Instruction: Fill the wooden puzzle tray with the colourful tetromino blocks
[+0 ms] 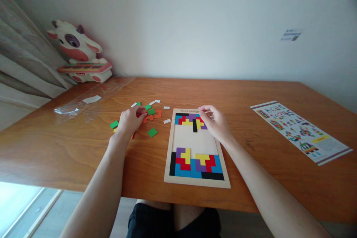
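Observation:
My left hand (128, 119) is over a scatter of loose puzzle pieces, its fingers bent down among them. A bit of red shows by the fingertips, but whether a piece is gripped is hidden. Close by lie green pieces (152, 132), orange pieces (158, 113) and white pieces (167, 121). The wooden puzzle board (169, 156) lies flat in front of me. Coloured blocks fill its bottom rows (182, 170) and part of its top, where a black bar (195, 125) points downward. At the board's upper right corner, my right hand (216, 122) has thumb and fingers closed on the frame.
A printed pattern sheet (302, 132) lies on the right of the wooden table (240, 96). Back left are a clear plastic bag (83, 106) and a cow-shaped toy keyboard (83, 54). A curtain (22, 55) hangs at the left, and a wall stands behind the table.

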The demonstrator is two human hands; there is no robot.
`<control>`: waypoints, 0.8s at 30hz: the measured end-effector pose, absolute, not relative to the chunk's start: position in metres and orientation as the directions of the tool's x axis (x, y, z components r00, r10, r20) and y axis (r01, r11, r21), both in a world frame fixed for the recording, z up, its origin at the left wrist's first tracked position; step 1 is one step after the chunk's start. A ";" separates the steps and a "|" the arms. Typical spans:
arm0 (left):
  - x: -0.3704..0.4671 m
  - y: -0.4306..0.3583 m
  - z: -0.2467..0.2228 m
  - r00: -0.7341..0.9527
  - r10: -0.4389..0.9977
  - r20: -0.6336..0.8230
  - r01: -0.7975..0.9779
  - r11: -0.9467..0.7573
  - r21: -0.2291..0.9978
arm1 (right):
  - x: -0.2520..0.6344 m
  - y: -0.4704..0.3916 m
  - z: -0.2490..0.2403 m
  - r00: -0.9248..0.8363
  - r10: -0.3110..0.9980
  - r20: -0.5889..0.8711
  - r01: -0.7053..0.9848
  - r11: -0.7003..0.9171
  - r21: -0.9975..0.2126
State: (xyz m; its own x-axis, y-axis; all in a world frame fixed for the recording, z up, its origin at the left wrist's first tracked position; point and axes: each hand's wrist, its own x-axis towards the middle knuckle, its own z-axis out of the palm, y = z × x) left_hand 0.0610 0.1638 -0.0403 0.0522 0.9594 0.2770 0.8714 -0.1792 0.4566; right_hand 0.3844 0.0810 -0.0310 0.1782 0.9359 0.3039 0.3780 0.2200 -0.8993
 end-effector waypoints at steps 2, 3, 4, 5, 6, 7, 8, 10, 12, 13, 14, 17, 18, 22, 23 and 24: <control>0.059 0.166 -0.044 0.053 0.955 0.291 0.843 -0.199 0.499 | 0.384 0.080 -0.030 0.175 0.937 0.303 0.379 0.220 -0.899; 0.059 0.167 -0.045 0.046 0.955 0.295 0.829 -0.201 0.522 | 0.384 0.080 -0.030 0.174 0.937 0.302 0.379 0.220 -0.899; 0.059 0.168 -0.046 0.030 0.955 0.294 0.817 -0.193 0.543 | 0.384 0.080 -0.029 0.173 0.938 0.301 0.377 0.219 -0.900; 0.059 0.168 -0.045 0.009 0.958 0.287 0.808 -0.176 0.562 | 0.384 0.080 -0.029 0.172 0.939 0.298 0.375 0.217 -0.901; 0.060 0.167 -0.044 -0.015 0.962 0.271 0.800 -0.151 0.580 | 0.384 0.080 -0.029 0.170 0.940 0.295 0.374 0.215 -0.902; 0.062 0.166 -0.041 -0.039 0.968 0.249 0.793 -0.121 0.597 | 0.384 0.080 -0.029 0.169 0.941 0.293 0.375 0.213 -0.902; 0.063 0.165 -0.039 -0.062 0.973 0.223 0.786 -0.090 0.611 | 0.384 0.079 -0.029 0.169 0.941 0.292 0.376 0.213 -0.902; 0.067 0.162 -0.033 -0.095 0.979 0.179 0.777 -0.040 0.629 | 0.384 0.079 -0.029 0.171 0.940 0.297 0.381 0.215 -0.899; 0.069 0.160 -0.028 -0.115 0.981 0.158 0.771 -0.012 0.636 | 0.384 0.079 -0.029 0.172 0.938 0.302 0.385 0.218 -0.897; 0.070 0.159 -0.027 -0.122 0.981 0.154 0.768 -0.006 0.641 | 0.384 0.079 -0.029 0.173 0.937 0.303 0.386 0.218 -0.896; 0.071 0.158 -0.026 -0.125 0.980 0.152 0.760 -0.004 0.649 | 0.384 0.079 -0.029 0.174 0.937 0.303 0.386 0.218 -0.896; 0.072 0.157 -0.026 -0.125 0.983 0.136 0.713 -0.007 0.701 | 0.384 0.079 -0.029 0.175 0.937 0.302 0.388 0.216 -0.896; 0.072 0.157 -0.027 -0.124 0.984 0.126 0.695 -0.005 0.719 | 0.385 0.079 -0.029 0.175 0.937 0.302 0.387 0.216 -0.896; 0.072 0.157 -0.029 -0.112 0.988 0.109 0.637 -0.013 0.771 | 0.385 0.080 -0.030 0.174 0.938 0.300 0.384 0.216 -0.898; 0.072 0.158 -0.030 -0.106 0.988 0.113 0.626 -0.022 0.780 | 0.385 0.080 -0.030 0.174 0.938 0.300 0.385 0.216 -0.898; 0.072 0.158 -0.031 -0.098 0.988 0.117 0.614 -0.033 0.789 | 0.385 0.080 -0.030 0.174 0.938 0.299 0.387 0.214 -0.897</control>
